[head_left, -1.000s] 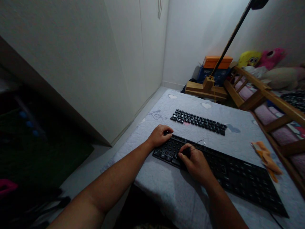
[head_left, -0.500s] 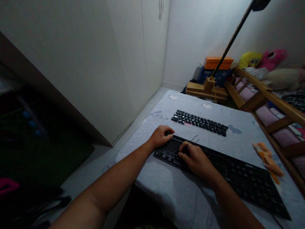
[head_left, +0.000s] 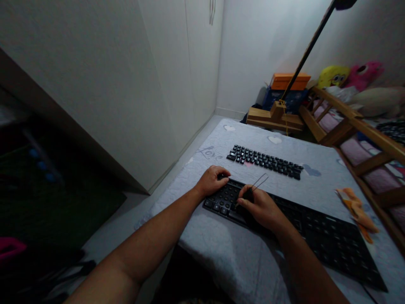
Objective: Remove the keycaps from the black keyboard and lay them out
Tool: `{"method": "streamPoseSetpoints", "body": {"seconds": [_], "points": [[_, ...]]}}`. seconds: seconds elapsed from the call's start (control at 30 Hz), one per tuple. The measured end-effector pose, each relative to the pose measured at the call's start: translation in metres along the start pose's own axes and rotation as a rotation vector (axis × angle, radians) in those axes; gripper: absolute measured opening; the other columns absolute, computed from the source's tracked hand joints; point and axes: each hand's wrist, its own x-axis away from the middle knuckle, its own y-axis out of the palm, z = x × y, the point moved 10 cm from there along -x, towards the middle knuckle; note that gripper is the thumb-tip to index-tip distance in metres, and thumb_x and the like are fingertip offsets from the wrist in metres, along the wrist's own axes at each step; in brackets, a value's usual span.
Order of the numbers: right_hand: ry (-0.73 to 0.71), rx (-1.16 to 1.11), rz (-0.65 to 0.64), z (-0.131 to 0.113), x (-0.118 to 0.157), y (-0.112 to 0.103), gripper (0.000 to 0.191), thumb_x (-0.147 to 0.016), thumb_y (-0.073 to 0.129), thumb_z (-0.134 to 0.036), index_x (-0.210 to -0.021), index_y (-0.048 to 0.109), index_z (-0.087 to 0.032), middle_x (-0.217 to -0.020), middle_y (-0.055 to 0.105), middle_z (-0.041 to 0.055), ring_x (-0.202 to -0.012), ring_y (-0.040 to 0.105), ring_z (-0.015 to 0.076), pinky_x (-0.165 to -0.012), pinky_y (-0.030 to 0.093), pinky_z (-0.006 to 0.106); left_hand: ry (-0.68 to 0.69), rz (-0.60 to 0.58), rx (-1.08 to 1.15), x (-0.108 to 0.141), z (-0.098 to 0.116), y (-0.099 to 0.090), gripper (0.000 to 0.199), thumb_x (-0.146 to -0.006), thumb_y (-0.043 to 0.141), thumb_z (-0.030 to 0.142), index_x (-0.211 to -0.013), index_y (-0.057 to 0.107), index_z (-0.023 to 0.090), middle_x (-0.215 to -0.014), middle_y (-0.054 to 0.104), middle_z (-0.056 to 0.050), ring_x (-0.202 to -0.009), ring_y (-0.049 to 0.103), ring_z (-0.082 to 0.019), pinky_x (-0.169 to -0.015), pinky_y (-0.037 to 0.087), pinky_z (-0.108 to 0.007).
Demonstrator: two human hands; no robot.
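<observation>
A long black keyboard (head_left: 335, 240) lies at a slant on the pale patterned cloth, with many keycaps off its left part. My left hand (head_left: 212, 181) grips the keyboard's far left corner. Over the stripped area my right hand (head_left: 257, 207) is closed on a small dark tool with two thin wire prongs (head_left: 261, 180) pointing up and away. The tool's lower end is mostly hidden by the fingers. Beyond the keyboard, loose black keycaps (head_left: 265, 160) lie in neat rows on the cloth.
An orange cloth (head_left: 357, 209) with a metal-tipped item lies right of the keyboard. A wooden bed rail (head_left: 370, 124) runs along the right. Behind the table stand a wooden base (head_left: 275, 116) with a dark pole and an orange box (head_left: 290, 81). A pale cabinet (head_left: 152, 84) fills the left.
The right hand has tilted slightly, and the wire prongs now show longer above it. The left hand has stayed at the keyboard's corner.
</observation>
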Motion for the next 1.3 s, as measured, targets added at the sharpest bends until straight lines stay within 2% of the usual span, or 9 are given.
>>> {"method": "streamPoseSetpoints", "body": {"seconds": [0.13, 0.27, 0.4, 0.57, 0.7, 1.03, 1.3], "points": [[0.026, -0.059, 0.047, 0.002, 0.005, -0.006, 0.011, -0.082, 0.059, -0.030, -0.086, 0.060, -0.020, -0.072, 0.061, -0.0011, -0.066, 0.056, 0.0153, -0.063, 0.043, 0.027, 0.056, 0.009, -0.015, 0.001, 0.007, -0.003, 0.016, -0.077, 0.065, 0.017, -0.092, 0.071, 0.019, -0.094, 0.072, -0.003, -0.096, 0.059, -0.021, -0.092, 0.044, -0.036], [0.001, -0.001, 0.170, -0.001, 0.011, -0.017, 0.011, -0.084, 0.058, -0.030, -0.087, 0.060, -0.020, -0.075, 0.063, 0.0004, -0.069, 0.059, 0.0168, -0.066, 0.044, 0.028, 0.165, 0.008, 0.002, 0.006, 0.024, -0.008, 0.013, -0.079, 0.066, 0.019, -0.091, 0.071, 0.020, -0.098, 0.071, -0.004, -0.100, 0.058, -0.021, -0.096, 0.041, -0.038], [-0.036, 0.062, 0.255, -0.005, 0.013, -0.021, 0.009, -0.087, 0.056, -0.029, -0.087, 0.060, -0.021, -0.079, 0.065, 0.0022, -0.074, 0.061, 0.0186, -0.070, 0.044, 0.030, 0.238, -0.067, 0.040, 0.011, 0.039, -0.003, 0.019, -0.077, 0.074, 0.027, -0.095, 0.072, 0.022, -0.103, 0.071, -0.004, -0.104, 0.056, -0.022, -0.100, 0.038, -0.040], [-0.121, 0.127, 0.328, -0.014, 0.014, -0.021, 0.008, -0.088, 0.055, -0.027, -0.088, 0.060, -0.021, -0.085, 0.066, 0.0042, -0.082, 0.062, 0.0205, -0.076, 0.045, 0.032, 0.235, -0.178, 0.006, 0.014, 0.042, 0.010, 0.031, -0.069, 0.082, 0.035, -0.097, 0.074, 0.025, -0.109, 0.071, -0.003, -0.107, 0.052, -0.025, -0.100, 0.035, -0.041], [-0.172, 0.163, 0.347, -0.020, 0.015, -0.020, 0.006, -0.087, 0.056, -0.025, -0.088, 0.060, -0.021, -0.086, 0.066, 0.0043, -0.083, 0.062, 0.0203, -0.076, 0.046, 0.032, 0.259, -0.209, -0.005, 0.016, 0.043, 0.014, 0.024, -0.072, 0.080, 0.032, -0.094, 0.075, 0.025, -0.106, 0.072, -0.003, -0.107, 0.052, -0.024, -0.100, 0.034, -0.040], [-0.276, 0.207, 0.396, -0.031, 0.020, -0.019, 0.003, -0.086, 0.057, -0.021, -0.084, 0.059, -0.021, -0.080, 0.064, 0.0035, -0.081, 0.059, 0.0202, -0.075, 0.045, 0.033, 0.281, -0.193, -0.039, 0.017, 0.045, 0.015, 0.018, -0.074, 0.078, 0.029, -0.091, 0.075, 0.023, -0.098, 0.073, -0.003, -0.103, 0.055, -0.023, -0.096, 0.034, -0.039], [-0.181, 0.145, 0.427, -0.021, 0.017, -0.021, 0.005, -0.084, 0.058, -0.023, -0.080, 0.060, -0.021, -0.077, 0.064, 0.0027, -0.076, 0.060, 0.0195, -0.072, 0.045, 0.032, 0.315, -0.184, -0.058, 0.018, 0.052, 0.014, 0.016, -0.075, 0.075, 0.029, -0.089, 0.074, 0.022, -0.095, 0.072, -0.004, -0.099, 0.056, -0.023, -0.093, 0.038, -0.039]]}}
